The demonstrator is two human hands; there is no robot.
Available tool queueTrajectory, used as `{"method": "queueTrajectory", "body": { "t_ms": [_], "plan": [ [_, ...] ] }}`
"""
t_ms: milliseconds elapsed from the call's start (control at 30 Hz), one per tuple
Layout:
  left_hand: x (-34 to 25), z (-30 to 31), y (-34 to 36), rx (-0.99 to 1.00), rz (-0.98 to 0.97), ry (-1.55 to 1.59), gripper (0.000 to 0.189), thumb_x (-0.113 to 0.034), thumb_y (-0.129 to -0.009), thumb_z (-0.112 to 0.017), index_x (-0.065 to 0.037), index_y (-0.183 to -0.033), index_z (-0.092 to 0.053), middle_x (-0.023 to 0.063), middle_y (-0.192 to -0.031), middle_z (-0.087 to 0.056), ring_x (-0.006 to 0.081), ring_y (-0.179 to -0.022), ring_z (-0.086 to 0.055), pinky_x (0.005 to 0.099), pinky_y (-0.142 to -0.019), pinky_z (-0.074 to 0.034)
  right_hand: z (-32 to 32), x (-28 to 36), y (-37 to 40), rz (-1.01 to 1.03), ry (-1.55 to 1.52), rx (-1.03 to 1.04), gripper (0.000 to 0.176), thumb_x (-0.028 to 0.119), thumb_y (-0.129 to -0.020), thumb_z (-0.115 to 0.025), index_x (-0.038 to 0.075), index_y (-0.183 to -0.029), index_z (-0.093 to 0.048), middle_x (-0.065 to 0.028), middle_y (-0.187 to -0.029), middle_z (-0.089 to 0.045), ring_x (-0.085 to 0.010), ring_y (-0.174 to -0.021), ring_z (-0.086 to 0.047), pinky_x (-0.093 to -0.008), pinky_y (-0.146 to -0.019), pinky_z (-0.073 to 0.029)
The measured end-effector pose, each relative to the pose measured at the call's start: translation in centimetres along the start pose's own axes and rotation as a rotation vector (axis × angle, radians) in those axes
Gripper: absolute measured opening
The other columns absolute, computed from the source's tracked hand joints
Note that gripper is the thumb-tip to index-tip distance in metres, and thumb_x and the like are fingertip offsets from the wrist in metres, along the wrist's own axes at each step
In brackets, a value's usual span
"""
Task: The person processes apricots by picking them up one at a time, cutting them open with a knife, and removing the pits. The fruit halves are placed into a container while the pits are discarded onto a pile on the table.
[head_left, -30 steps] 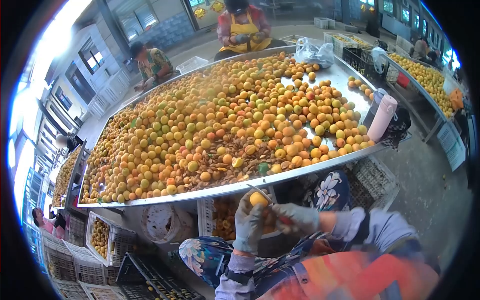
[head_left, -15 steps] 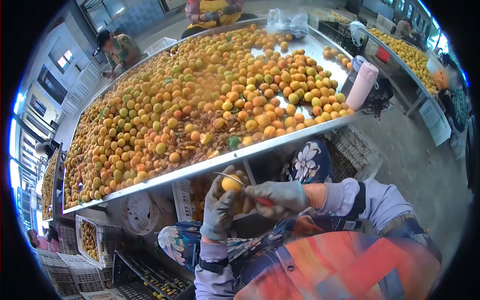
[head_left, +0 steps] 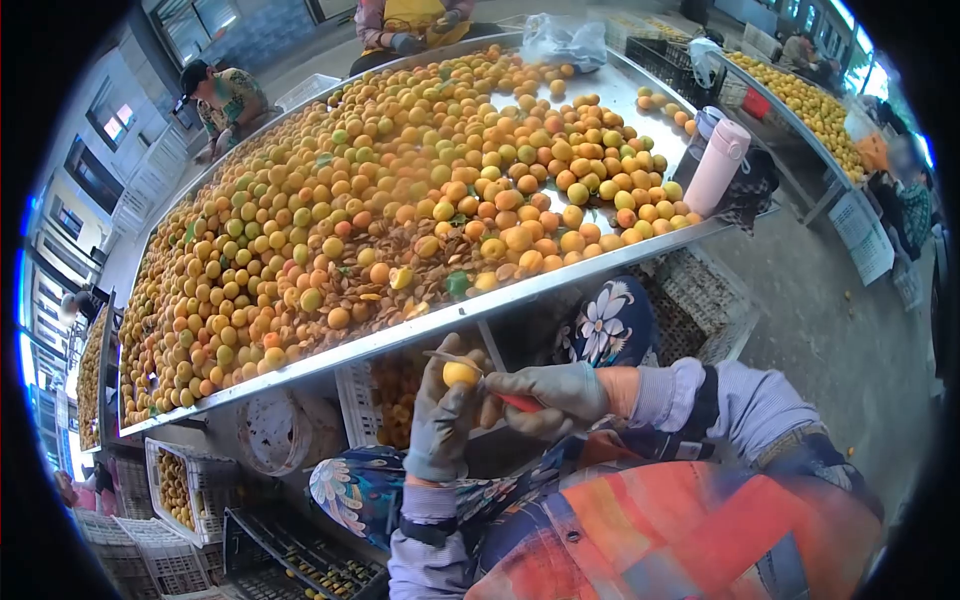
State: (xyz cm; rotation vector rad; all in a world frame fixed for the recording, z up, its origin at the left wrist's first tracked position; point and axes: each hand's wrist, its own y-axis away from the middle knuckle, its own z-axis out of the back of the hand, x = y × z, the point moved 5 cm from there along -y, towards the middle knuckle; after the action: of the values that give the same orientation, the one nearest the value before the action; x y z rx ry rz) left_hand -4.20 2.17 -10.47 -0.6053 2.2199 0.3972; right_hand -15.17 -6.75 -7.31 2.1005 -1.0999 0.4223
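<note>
My left hand [head_left: 440, 420], in a grey glove, is closed around a yellow apricot [head_left: 459, 374] just below the table's front rim. My right hand [head_left: 550, 397], also gloved in grey, grips a small knife with a red handle [head_left: 518, 403]; its thin blade [head_left: 452, 356] lies across the top of the apricot. Both hands are over my lap, above a white crate [head_left: 385, 395] holding orange fruit pieces. The long metal table [head_left: 520, 290] in front carries a big heap of apricots [head_left: 380, 200] and a patch of brown pits near the front edge.
A pink bottle [head_left: 716, 167] stands at the table's right end. Two people sit at the far side [head_left: 225, 100] [head_left: 410, 20]. Crates of fruit [head_left: 180, 485] and a white bucket [head_left: 275, 435] stand under the table at left. Another fruit table [head_left: 800, 95] is at right.
The view has tilted down and shifted, so the table sits higher in frame. My hands keep the apricot and knife together, the blade staying across the fruit's top.
</note>
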Motion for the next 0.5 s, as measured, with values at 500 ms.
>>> {"method": "queueTrajectory", "body": {
  "t_ms": [500],
  "plan": [
    [0.8,-1.0,-0.2,-0.134,-0.006,0.148,0.055,-0.029,-0.091,-0.060,-0.001,-0.133,-0.040,0.0108,-0.120,-0.056,0.0198,-0.109,-0.054,0.0285,-0.089,-0.048,0.1,-1.6,-0.9,0.073,-0.022,-0.046,0.047,0.060,-0.092,-0.039,0.015,-0.083,-0.048,0.0041,-0.050,-0.031,-0.0056,-0.036,-0.024,-0.0208,-0.033,-0.018]
  ]
}}
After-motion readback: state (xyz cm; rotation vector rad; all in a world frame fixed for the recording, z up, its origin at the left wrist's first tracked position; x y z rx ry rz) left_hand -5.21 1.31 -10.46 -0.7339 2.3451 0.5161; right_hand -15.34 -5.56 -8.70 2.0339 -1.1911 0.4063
